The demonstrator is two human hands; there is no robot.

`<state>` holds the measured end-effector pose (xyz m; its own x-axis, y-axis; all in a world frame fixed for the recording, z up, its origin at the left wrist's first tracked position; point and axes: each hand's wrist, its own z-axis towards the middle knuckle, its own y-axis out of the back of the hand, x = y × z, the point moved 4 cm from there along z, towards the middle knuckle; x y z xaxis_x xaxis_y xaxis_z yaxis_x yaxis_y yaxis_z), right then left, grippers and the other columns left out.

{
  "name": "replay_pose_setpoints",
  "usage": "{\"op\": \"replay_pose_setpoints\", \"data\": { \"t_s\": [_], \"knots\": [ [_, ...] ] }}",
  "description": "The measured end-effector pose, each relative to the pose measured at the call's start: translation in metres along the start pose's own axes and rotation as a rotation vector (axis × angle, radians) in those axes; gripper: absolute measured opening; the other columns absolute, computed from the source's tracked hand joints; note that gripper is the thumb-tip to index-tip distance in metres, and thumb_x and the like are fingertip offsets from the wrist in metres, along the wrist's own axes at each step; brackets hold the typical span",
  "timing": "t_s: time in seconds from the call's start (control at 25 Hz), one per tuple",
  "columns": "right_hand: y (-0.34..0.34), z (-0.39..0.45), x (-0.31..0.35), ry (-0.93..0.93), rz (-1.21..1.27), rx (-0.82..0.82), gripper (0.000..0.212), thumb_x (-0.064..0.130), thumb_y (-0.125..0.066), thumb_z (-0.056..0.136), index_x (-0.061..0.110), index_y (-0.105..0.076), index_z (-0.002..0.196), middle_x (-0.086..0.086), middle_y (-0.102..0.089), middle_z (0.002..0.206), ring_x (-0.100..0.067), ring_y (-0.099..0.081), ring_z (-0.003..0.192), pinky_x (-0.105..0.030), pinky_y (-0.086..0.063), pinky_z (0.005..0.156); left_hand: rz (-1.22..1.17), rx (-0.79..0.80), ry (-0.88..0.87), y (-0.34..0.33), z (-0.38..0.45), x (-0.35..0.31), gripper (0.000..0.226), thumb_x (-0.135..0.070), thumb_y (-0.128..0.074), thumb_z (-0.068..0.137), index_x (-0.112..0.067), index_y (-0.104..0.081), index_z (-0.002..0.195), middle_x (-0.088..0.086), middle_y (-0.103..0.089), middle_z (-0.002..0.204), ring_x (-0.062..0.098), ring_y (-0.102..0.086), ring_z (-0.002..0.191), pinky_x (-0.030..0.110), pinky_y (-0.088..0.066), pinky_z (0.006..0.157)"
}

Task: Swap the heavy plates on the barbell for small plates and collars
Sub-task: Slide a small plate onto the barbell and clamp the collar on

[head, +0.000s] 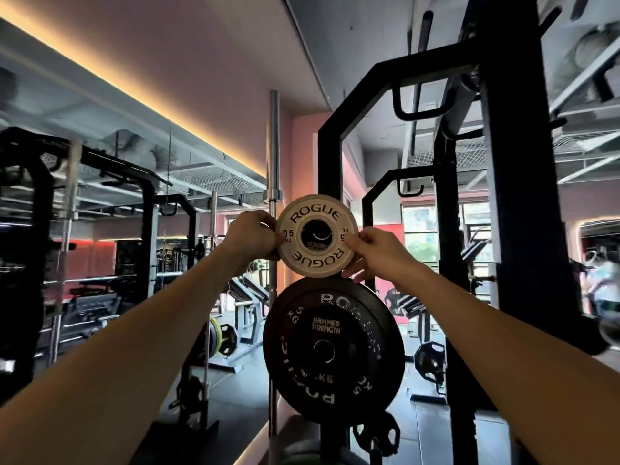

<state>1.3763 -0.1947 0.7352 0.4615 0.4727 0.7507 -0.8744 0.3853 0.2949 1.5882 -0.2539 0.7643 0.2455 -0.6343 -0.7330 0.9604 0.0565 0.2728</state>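
**Head view: small white plate held in both hands at the storage rack**

Head camera faces a black rack upright [330, 169] that carries plate storage pegs, with a vertically stored barbell [274, 182] standing just beside it on the left. Below the hands hangs a large black bumper plate [335, 350], marked with Rogue lettering and a Hammer Strength hub, parked on a lower peg so its weight sits low and out of the way.

Directly above it, its lower edge just above the black plate's top, is the small white Rogue plate [317, 235], face-on to the camera. It appears to sit on an upper peg, though the peg itself is hidden behind the hub, so whether the plate is coming off or already free I cannot tell.

Both hands clamp it from opposite sides: the left hand [250, 238] pinches the left rim, and the right hand [377, 251] pinches the right rim with fingers curled under the lower edge. Gripping at opposite edges keeps the disc square to the peg, so it should slide straight without binding.

The barbell to be loaded is not identifiable from this angle.
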Motion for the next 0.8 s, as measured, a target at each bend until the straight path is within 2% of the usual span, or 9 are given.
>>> {"op": "replay_pose_setpoints", "data": {
  "t_s": [0.16,0.28,0.36,0.44,0.52,0.6,0.64,0.76,0.8],
  "knots": [
    [0.019,-0.06,0.023,-0.032,0.018,-0.007,0.026,0.024,-0.053,0.098,0.001,-0.049,0.108,-0.019,-0.067,0.083,-0.026,-0.069,0.056,-0.032,-0.053,0.05,-0.019,0.01,0.002,0.004,-0.055,-0.029,0.014,0.007,-0.068,0.082,-0.005,-0.061,0.086,0.018,-0.069,0.08,0.027,-0.07,0.06,0.038,-0.061,0.057],
    [0.039,-0.112,0.037,-0.067,0.004,-0.019,0.026,0.025,-0.053,0.098,0.001,-0.049,0.108,-0.024,-0.069,0.09,-0.031,-0.07,0.062,-0.034,-0.054,0.053,-0.065,0.052,0.019,-0.003,-0.097,-0.045,0.015,0.006,-0.069,0.081,-0.006,-0.062,0.084,0.019,-0.069,0.081,0.029,-0.071,0.064,0.043,-0.062,0.062],
    [0.054,-0.142,0.045,-0.098,-0.017,-0.026,0.026,0.026,-0.053,0.098,0.001,-0.049,0.107,-0.028,-0.068,0.092,-0.035,-0.07,0.068,-0.034,-0.053,0.053,-0.069,0.044,0.025,-0.01,-0.118,-0.052,0.017,-0.002,-0.076,0.072,-0.013,-0.065,0.079,0.018,-0.071,0.084,0.033,-0.071,0.073,0.048,-0.061,0.069],
    [0.076,-0.172,0.053,-0.131,-0.046,-0.035,0.024,0.025,-0.053,0.099,0.002,-0.049,0.105,-0.027,-0.069,0.088,-0.036,-0.069,0.07,-0.037,-0.054,0.055,-0.059,0.061,0.032,-0.022,-0.143,-0.067,0.017,-0.013,-0.078,0.061,-0.019,-0.066,0.072,0.013,-0.071,0.083,0.033,-0.071,0.081,0.049,-0.059,0.077],
    [0.104,-0.197,0.058,-0.157,-0.078,-0.057,0.026,0.027,-0.054,0.098,0.003,-0.05,0.104,-0.023,-0.07,0.082,-0.038,-0.07,0.072,-0.046,-0.056,0.064,-0.069,0.108,0.022,-0.039,-0.164,-0.087,0.016,-0.013,-0.077,0.061,-0.021,-0.066,0.07,0.012,-0.071,0.084,0.033,-0.07,0.084,0.05,-0.058,0.078],
    [0.135,-0.22,0.061,-0.184,-0.12,-0.077,0.029,0.033,-0.054,0.097,0.005,-0.051,0.103,-0.021,-0.073,0.08,-0.041,-0.071,0.076,-0.052,-0.054,0.071,-0.109,0.154,0.018,-0.058,-0.185,-0.113,0.017,-0.004,-0.076,0.071,-0.017,-0.066,0.076,0.016,-0.07,0.088,0.033,-0.07,0.082,0.049,-0.06,0.072],
    [0.149,-0.229,0.063,-0.191,-0.129,-0.086,0.029,0.034,-0.054,0.097,0.005,-0.052,0.103,-0.022,-0.073,0.081,-0.041,-0.071,0.076,-0.051,-0.054,0.07,-0.13,0.17,0.021,-0.068,-0.193,-0.125,0.015,0.0,-0.074,0.076,-0.012,-0.066,0.081,0.017,-0.069,0.089,0.031,-0.07,0.079,0.046,-0.061,0.067],
    [0.192,-0.264,0.072,-0.204,-0.109,-0.141,0.021,0.026,-0.055,0.098,0.005,-0.054,0.098,-0.025,-0.071,0.083,-0.032,-0.071,0.066,-0.035,-0.056,0.054,-0.141,0.213,0.012,-0.102,-0.22,-0.157,0.012,0.004,-0.068,0.083,-0.003,-0.064,0.091,0.013,-0.066,0.081,0.021,-0.067,0.061,0.028,-0.058,0.05],
    [0.209,-0.278,0.074,-0.206,-0.113,-0.156,0.019,0.024,-0.055,0.098,0.005,-0.054,0.096,-0.023,-0.07,0.082,-0.029,-0.07,0.063,-0.032,-0.056,0.05,-0.152,0.232,0.011,-0.117,-0.232,-0.169,0.012,0.005,-0.067,0.083,-0.003,-0.063,0.091,0.013,-0.066,0.08,0.021,-0.067,0.06,0.028,-0.058,0.05]
  ]
}}
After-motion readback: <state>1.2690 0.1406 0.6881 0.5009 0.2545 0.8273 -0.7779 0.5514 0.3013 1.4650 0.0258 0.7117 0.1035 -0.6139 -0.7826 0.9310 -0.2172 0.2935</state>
